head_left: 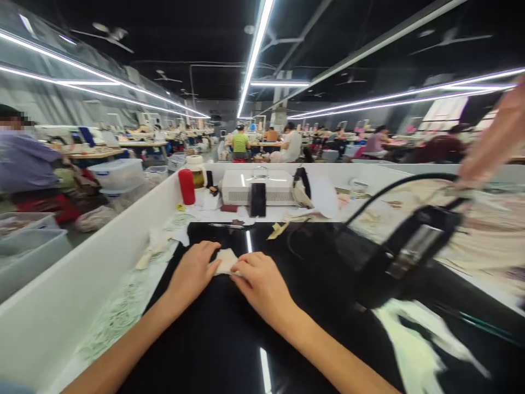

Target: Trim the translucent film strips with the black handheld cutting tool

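Note:
A small cream fabric piece [225,261] lies on the glossy black work surface [205,328], between my two hands. My left hand [197,267] pinches its left edge between thumb and fingers. On the opposite edge, my right hand [259,279] has thumb and fingertips closed on the fabric. Both hands rest low, close to the board. A yellowish fabric scrap [278,231] lies just beyond my right hand.
At right, another person's blurred hand [492,142] is at a black cabled device [422,246]. Pale green fabric [414,339] lies below it. Behind the board stand a phone [258,200], white box machine [235,186], red can [186,187] and jar [197,172]. A white wall [82,262] borders the left.

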The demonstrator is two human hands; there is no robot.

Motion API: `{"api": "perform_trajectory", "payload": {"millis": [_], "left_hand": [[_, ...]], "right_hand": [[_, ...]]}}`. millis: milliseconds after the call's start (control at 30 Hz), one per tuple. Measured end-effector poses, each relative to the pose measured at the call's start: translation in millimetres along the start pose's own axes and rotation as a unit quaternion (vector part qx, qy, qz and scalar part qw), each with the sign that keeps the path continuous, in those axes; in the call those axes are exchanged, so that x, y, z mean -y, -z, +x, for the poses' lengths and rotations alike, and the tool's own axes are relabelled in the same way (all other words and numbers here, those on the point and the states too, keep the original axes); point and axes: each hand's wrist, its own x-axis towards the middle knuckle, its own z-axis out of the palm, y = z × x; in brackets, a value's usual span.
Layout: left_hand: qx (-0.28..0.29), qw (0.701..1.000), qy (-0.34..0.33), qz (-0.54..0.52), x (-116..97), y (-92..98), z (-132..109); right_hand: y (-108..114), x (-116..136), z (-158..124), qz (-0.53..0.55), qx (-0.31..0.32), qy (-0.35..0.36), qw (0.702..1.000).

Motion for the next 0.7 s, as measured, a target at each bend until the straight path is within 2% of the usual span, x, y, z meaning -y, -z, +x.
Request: {"api": "perform_trajectory", "payload": {"millis": [133, 267, 400, 500, 600, 700], "left_hand": [[-0.027, 0.997, -0.066, -0.009, -1, 0.3, -4], [-0.03, 0.989, -0.142, -0.005, -19, -7.2, -15], [-0.003, 0.982, -0.188, -0.028, -59, -15.9, -28], [0.028, 0.973, -0.223, -0.049, -94, -24.6, -37], [0.06, 0.963, -0.252, -0.076, -126, -34.4, -45], [0.089, 0.95, -0.282, -0.095, -154, -43.1, -50]], "right_hand": [[31, 13, -53, 0.026, 0.039, -0.001, 0.999], [67, 3, -120, 0.042, 0.055, -0.042, 0.997], [104, -30, -179, 0.015, 0.033, -0.162, 0.986], [125, -55, -211, -0.041, -0.003, -0.223, 0.974], [133, -70, -229, -0.078, -0.026, -0.267, 0.96], [130, -76, -235, -0.103, -0.005, -0.246, 0.964]]}}
